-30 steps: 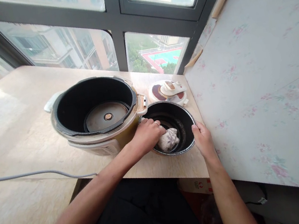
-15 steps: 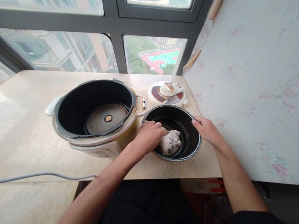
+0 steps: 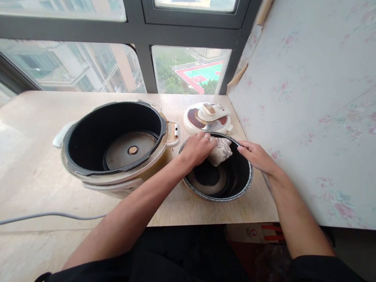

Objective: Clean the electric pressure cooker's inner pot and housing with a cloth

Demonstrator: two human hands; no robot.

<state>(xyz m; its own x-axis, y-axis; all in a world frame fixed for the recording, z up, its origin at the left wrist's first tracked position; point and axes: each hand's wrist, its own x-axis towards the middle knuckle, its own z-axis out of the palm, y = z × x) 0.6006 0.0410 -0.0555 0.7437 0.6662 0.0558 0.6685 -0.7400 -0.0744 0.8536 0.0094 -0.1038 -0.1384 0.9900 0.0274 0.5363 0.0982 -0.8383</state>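
Note:
My left hand point(image 3: 200, 148) is closed on a crumpled whitish cloth with dark smudges point(image 3: 220, 151), inside the far part of a black inner pot point(image 3: 214, 199). The pot stands on the wooden counter, its inner base partly wet or pale-marked. My right hand point(image 3: 255, 155) grips the pot's right rim, thumb over the edge and fingers along the outside. To the left stands a pressure cooker body point(image 3: 122, 172), uncovered, with a round heating plate point(image 3: 133, 150) at its bottom. Behind the pot lies the cooker's white and brown lid point(image 3: 207, 118).
A grey power cord point(image 3: 40, 216) runs across the wooden counter point(image 3: 11, 162) at left. Windows point(image 3: 103, 69) border the back, and a floral-papered wall point(image 3: 327, 106) rises close on the right. Below the counter's front edge is a paper bag point(image 3: 253, 233).
My left hand has moved the cloth from the pot's near left inside to its far side, uncovering the base. My right hand keeps hold of the rim. The view has shifted slightly.

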